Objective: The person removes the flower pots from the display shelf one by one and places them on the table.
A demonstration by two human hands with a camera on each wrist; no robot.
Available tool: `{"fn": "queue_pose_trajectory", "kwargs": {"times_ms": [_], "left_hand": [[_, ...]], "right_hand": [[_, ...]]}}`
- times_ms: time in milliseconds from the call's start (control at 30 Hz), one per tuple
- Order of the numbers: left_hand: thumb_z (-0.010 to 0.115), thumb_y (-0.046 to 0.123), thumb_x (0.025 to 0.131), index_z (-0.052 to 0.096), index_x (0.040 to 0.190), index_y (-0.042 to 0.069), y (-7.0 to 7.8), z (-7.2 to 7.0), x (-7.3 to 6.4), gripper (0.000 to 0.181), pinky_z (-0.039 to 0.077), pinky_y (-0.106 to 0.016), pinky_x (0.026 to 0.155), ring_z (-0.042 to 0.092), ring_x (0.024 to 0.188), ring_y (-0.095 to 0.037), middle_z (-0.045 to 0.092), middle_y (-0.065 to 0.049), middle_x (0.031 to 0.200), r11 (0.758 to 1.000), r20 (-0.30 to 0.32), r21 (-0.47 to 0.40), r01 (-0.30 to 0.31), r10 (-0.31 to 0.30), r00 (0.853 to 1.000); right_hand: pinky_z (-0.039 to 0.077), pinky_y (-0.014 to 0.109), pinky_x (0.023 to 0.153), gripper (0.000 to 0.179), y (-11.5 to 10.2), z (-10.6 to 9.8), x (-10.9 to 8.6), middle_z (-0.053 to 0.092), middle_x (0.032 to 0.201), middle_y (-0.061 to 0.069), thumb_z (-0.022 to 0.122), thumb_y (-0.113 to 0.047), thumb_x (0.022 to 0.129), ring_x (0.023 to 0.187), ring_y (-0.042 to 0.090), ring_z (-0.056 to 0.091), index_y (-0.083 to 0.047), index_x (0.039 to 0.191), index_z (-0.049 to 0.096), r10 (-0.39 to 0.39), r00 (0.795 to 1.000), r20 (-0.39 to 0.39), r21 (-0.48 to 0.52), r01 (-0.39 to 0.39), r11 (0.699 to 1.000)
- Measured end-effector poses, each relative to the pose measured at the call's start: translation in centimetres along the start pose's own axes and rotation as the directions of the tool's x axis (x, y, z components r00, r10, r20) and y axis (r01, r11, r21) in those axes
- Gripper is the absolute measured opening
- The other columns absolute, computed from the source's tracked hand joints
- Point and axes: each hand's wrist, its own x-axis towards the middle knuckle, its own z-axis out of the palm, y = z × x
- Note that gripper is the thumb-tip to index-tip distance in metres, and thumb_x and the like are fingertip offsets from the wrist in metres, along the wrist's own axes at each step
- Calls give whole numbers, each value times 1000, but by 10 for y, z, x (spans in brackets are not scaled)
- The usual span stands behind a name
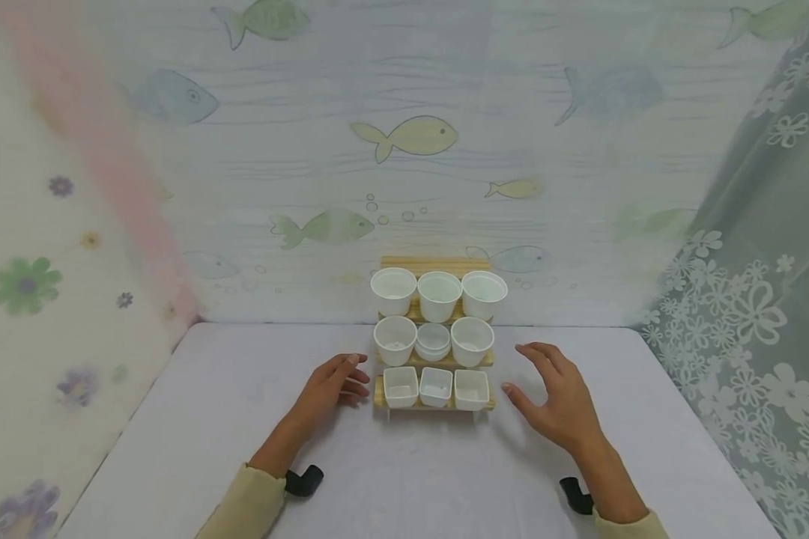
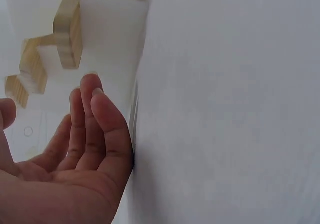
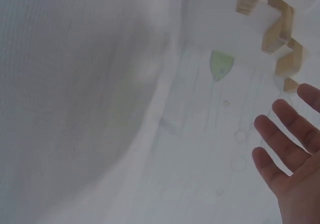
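A tiered wooden stand (image 1: 434,265) holds white cups in three rows. Round cups (image 1: 440,296) fill the top row. The middle row has two round cups with a shallower round tub (image 1: 434,340) between them. Small square cups (image 1: 436,387) sit on the lowest step. My left hand (image 1: 330,389) is just left of the bottom step, fingers loosely bent and holding nothing. To the right, my right hand (image 1: 556,397) is held apart from the stand, thumb and fingers spread. Both wrist views catch the stand's stepped wooden side (image 2: 69,34) beyond the fingers.
A white cloth covers the table (image 1: 404,479). Behind it hangs a fish-patterned backdrop (image 1: 404,187), with a lace curtain (image 1: 775,374) on the right and a flowered sheet (image 1: 74,299) on the left. Black pieces (image 1: 303,481) show beside both wrists.
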Motion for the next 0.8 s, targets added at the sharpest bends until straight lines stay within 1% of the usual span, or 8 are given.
{"fn": "queue_pose_trajectory", "kwargs": {"times_ms": [233,333,467,533,667,800], "left_hand": [[57,46,110,63,142,10,-7,12,-2,48,64,-36,82,74,99,-25,69,-16,117,997,-36,-69,16,-18,999],[57,42,111,62,144,12,-10,15,-4,45,64,-35,84,73,102,-25,69,-14,121,995,-22,-95,19,-21,1000],[56,29,112,59,148,13,-13,19,-6,40,62,-33,88,72,108,-25,69,-14,127,990,22,-136,36,-33,999],[57,24,111,58,149,12,-16,21,-8,40,62,-32,89,71,110,-25,69,-14,129,987,33,-158,39,-34,999],[61,23,110,58,149,10,-20,23,-10,42,61,-31,90,70,110,-25,69,-14,129,977,20,-212,30,-26,999],[65,22,108,59,148,9,-22,25,-11,42,62,-32,89,70,108,-25,68,-16,127,971,10,-240,9,-6,1000]], "right_hand": [[52,63,101,63,-5,3,-1,62,138,12,87,-35,85,127,37,60,-12,139,64,-4,1000,19,9,4,1000],[53,62,102,63,-7,5,-1,63,137,11,87,-35,85,127,36,61,-12,139,64,-8,1000,26,20,7,1000],[55,60,101,62,-12,7,-1,63,137,8,87,-35,86,127,33,61,-13,139,64,-3,999,47,36,2,999],[55,59,101,63,-14,9,-1,63,137,7,87,-35,87,128,32,61,-13,140,63,-2,998,60,48,-1,999],[57,57,101,64,-16,11,-1,63,138,6,87,-34,87,127,30,63,-13,141,62,-5,997,74,75,-1,997],[58,55,100,64,-17,14,-2,63,137,3,88,-32,86,124,27,64,-13,142,62,-15,997,80,104,7,995]]}}
